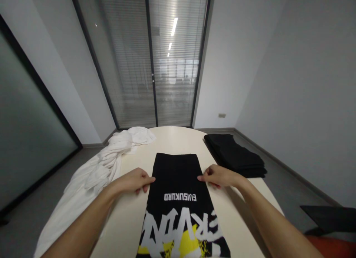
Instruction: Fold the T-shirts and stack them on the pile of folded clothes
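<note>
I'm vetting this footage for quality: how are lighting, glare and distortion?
All in the head view: dim, soft light; bright streaks on the grey, slatted-blind glass partition; soft shadow beneath the bare right forearm on the cream, round-ended table; wide-angle stretching toward the corners; legible white lettering on the flat black cloth.

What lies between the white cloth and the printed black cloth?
In the head view, pale tabletop and the left hand, which touches the edge of the printed black cloth.

Black garment (180, 205) cropped at bottom
</note>
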The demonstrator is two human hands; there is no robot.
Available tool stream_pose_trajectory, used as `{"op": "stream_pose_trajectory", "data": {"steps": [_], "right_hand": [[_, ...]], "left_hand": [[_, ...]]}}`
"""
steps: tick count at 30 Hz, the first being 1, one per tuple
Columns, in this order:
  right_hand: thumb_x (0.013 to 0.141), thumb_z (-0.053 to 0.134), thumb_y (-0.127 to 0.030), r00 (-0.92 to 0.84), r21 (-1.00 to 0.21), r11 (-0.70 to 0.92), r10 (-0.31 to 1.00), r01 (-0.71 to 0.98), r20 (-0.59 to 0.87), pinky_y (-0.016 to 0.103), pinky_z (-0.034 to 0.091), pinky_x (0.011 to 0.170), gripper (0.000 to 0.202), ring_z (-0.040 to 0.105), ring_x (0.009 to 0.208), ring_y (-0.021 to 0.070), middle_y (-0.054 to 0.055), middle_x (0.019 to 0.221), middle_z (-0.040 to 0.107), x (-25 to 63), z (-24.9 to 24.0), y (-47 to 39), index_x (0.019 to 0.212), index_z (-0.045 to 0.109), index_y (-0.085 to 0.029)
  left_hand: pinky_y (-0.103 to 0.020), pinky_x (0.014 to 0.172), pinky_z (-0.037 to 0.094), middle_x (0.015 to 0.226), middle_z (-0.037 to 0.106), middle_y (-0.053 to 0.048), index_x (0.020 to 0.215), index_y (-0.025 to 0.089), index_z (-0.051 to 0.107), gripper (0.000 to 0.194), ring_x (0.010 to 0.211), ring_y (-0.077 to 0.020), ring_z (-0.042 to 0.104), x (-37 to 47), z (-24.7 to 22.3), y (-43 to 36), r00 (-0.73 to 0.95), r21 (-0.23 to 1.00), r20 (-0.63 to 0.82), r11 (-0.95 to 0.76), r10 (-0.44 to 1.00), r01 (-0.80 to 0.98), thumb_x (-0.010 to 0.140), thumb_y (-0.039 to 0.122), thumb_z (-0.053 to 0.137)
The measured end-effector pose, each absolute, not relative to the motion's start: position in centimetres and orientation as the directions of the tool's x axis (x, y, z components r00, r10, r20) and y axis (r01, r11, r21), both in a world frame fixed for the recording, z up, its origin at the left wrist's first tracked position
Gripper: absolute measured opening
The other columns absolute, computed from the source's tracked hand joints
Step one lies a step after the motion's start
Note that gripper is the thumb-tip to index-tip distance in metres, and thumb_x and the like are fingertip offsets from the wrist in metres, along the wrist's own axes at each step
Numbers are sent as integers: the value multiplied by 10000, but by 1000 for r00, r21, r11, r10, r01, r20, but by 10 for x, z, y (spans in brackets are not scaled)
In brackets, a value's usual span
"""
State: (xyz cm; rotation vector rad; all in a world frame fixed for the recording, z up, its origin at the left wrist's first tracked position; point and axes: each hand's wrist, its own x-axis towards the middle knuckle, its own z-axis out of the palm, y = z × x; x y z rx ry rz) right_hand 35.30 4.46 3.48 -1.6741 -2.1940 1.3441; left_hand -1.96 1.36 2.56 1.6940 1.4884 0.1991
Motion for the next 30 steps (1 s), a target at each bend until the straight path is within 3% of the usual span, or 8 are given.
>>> {"op": "stream_pose_trajectory", "data": {"steps": [2, 4, 10, 15, 23, 28, 30], "right_hand": [[782, 634, -671, -267, -637, 52, 931, 769, -247, 256, 349, 494, 524, 475, 500, 117, 23, 555, 568, 351, 28, 51, 672, 607, -160], [786, 644, -637, -191, -637, 69, 974, 767, -125, 252, 335, 506, 491, 483, 536, 118, 29, 601, 594, 348, 18, 57, 702, 626, -154], [769, 673, -565, -238, -829, -25, 953, 558, -189, 231, 238, 430, 432, 343, 393, 73, -65, 423, 424, 339, -7, 67, 649, 490, -193], [687, 776, -482, -227, -931, -68, 961, 358, -157, 206, 302, 422, 417, 436, 395, 63, -71, 501, 490, 337, -7, 69, 693, 477, -191], [702, 814, -305, -163, -976, -187, 965, 114, -204, 143, 271, 327, 428, 506, 371, 78, -120, 537, 476, 328, 0, 65, 916, 453, -219], [728, 802, -164, -124, -969, -246, 962, -2, -244, 119, 376, 342, 461, 572, 429, 66, -70, 676, 591, 325, 4, 63, 1045, 472, -211], [729, 809, -151, -109, -962, -271, 958, -39, -265, 136, 465, 393, 517, 653, 512, 95, -36, 774, 637, 324, 7, 61, 1116, 472, -216]], "left_hand": [[-254, 515, 342, 514, 572, -10, 669, 170, 616, 551, 447, -138, 491, -18, 12, 23, 140, 717, -280, 109, 950, 689, 811, 693, 516], [-255, 509, 336, 493, 545, 9, 710, 172, 609, 538, 440, -139, 482, -15, -1, 30, 63, 746, -197, 108, 978, 657, 809, 693, 514], [-249, 509, 266, 504, 494, 38, 662, 166, 605, 465, 474, -123, 421, -4, -8, 32, 77, 793, -85, 21, 993, 609, 731, 626, 609], [-238, 511, 298, 555, 538, 32, 704, 175, 592, 316, 492, -120, 462, -4, -7, 33, 72, 820, -30, -16, 997, 572, 754, 486, 615], [-175, 382, 287, 505, 550, 82, 866, 193, 517, 310, 342, -83, 463, 1, -19, 41, -7, 973, -62, 62, 998, 223, 710, 343, 740], [-130, 328, 158, 783, 685, -17, 1023, 171, 526, 376, 521, -130, 681, 8, -6, 37, -100, 975, -214, 219, 972, 39, 725, 173, 755], [-119, 320, 186, 937, 713, -86, 1124, 155, 530, 425, 650, -163, 739, 10, 2, 34, -107, 966, -260, 260, 960, -14, 755, 132, 740]]}}
